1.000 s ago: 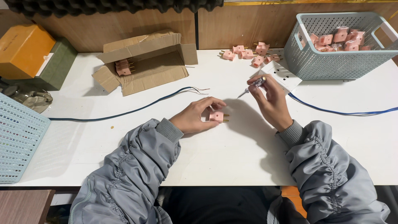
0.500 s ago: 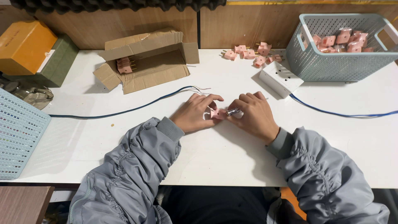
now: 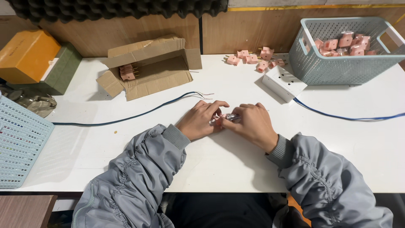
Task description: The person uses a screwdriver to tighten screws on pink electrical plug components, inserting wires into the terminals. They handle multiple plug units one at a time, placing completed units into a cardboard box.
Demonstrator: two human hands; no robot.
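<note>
Both my hands meet at the middle of the white table (image 3: pixel 219 169). My left hand (image 3: pixel 201 120) pinches a small pink plug part (image 3: pixel 217 122), mostly hidden under its fingers. My right hand (image 3: pixel 249 123) grips a small screwdriver (image 3: pixel 231 117) whose tip points left at the pink part. The two hands touch each other. Grey jacket sleeves cover both forearms.
An open cardboard box (image 3: pixel 147 67) holding pink parts lies at back left. Loose pink parts (image 3: pixel 255 59) and a white power strip (image 3: pixel 283 82) sit at the back. A blue-grey basket (image 3: pixel 346 50) of pink parts stands back right. A blue cable (image 3: pixel 126 119) crosses the table. Another basket (image 3: pixel 19 143) is at left.
My right hand came down from the power strip with the screwdriver and joined my left hand at the pink part. The left hand has stayed in place.
</note>
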